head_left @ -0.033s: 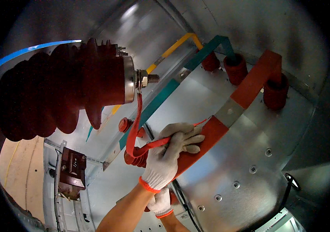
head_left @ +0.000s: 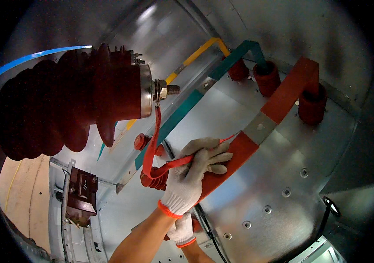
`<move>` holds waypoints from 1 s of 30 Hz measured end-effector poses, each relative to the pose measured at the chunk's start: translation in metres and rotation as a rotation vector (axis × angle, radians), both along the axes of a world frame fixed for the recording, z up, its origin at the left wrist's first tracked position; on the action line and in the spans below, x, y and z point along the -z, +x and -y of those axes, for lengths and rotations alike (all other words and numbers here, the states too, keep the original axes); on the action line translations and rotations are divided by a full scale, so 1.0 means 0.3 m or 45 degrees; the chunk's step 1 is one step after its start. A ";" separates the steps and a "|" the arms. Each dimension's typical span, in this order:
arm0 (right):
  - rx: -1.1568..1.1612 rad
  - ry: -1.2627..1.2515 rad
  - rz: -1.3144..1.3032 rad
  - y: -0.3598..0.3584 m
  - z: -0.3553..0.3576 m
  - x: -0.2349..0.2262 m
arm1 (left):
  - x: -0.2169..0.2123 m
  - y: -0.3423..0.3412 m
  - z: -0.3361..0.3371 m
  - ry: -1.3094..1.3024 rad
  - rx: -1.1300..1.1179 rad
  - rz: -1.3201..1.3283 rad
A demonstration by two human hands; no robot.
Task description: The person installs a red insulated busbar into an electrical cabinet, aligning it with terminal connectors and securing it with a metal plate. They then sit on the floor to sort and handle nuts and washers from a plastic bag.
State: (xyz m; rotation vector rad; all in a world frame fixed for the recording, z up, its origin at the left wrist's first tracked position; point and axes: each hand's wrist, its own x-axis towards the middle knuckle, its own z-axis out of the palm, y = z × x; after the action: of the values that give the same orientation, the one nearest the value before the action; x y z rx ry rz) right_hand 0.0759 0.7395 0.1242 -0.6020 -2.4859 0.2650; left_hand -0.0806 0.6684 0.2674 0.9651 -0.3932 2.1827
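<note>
- The left hand (head_left: 191,175), in a white knit glove with an orange cuff, curls its fingers (head_left: 213,155) over the upper edge of the red busbar (head_left: 283,98), and a flat red strap (head_left: 154,144) runs in under the palm; the fingers are clenched on bar and strap together.
- The right hand (head_left: 181,231), gloved the same way, sits lower, just behind the left forearm; it rests against the lower end of the red busbar, but most of it is hidden and I cannot tell whether its fingers are closed.
- The red strap rises from the left hand in a curve to the threaded stud and nut (head_left: 166,90) on the metal end cap of a large dark red ribbed insulator (head_left: 64,105) at the upper left.
- The red busbar slants up to the right, with a bare grey band (head_left: 259,128) partway along, and ends at a dark red round post (head_left: 312,105).
- Beside it run a teal busbar (head_left: 222,70) and a yellow busbar (head_left: 198,52), each meeting its own red post.
- All sit inside a grey sheet-metal cabinet (head_left: 283,193) with rows of bolts.
- A small brown block-shaped part (head_left: 81,193) is fixed at the lower left; its markings are too small to read.
</note>
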 end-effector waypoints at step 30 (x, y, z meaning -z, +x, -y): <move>-0.068 0.090 -0.237 -0.025 -0.011 0.034 | -0.107 -0.013 0.002 -0.360 -1.322 -0.496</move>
State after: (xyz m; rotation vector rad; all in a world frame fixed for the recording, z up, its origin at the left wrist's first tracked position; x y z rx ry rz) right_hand 0.0686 0.7430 0.1140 -0.4605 -2.3240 0.2411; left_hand -0.0845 0.6677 0.2995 1.6013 0.7535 2.6908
